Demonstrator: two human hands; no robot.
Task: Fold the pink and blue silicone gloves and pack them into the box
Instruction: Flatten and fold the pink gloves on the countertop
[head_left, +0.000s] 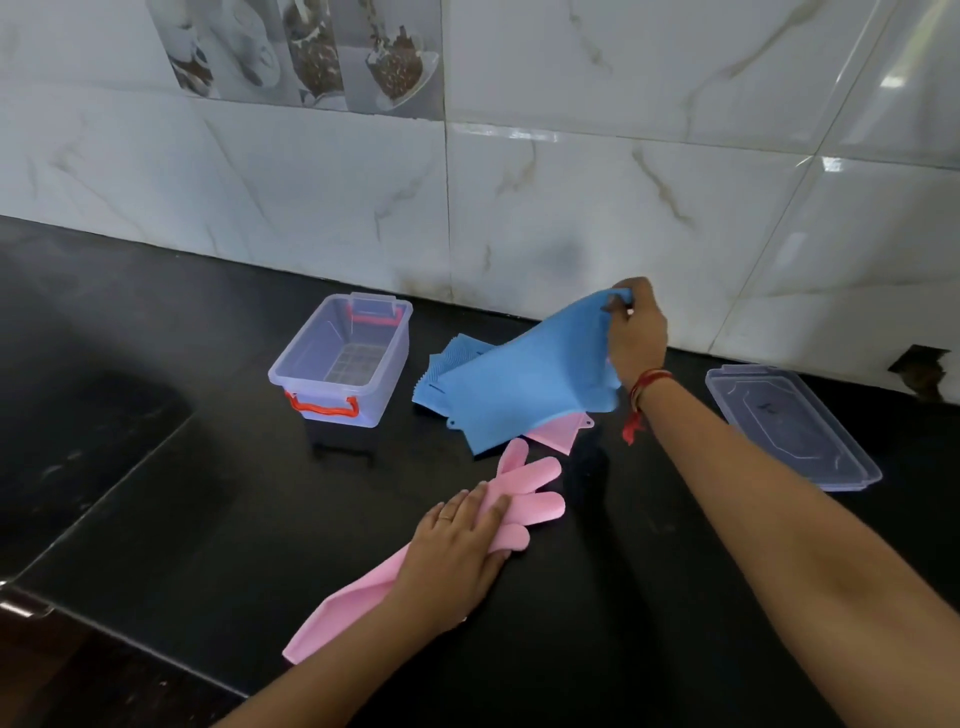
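Her left hand (457, 551) lies flat, fingers together, pressing a long pink silicone glove (524, 499) onto the black counter (208, 519). Her right hand (636, 332) pinches a blue silicone glove's (530, 384) cuff, lifting it beside the open clear plastic box (340, 358).

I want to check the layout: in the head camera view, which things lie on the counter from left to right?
Clear box → pink glove under the left hand → blue glove lifted by the right hand → lid.
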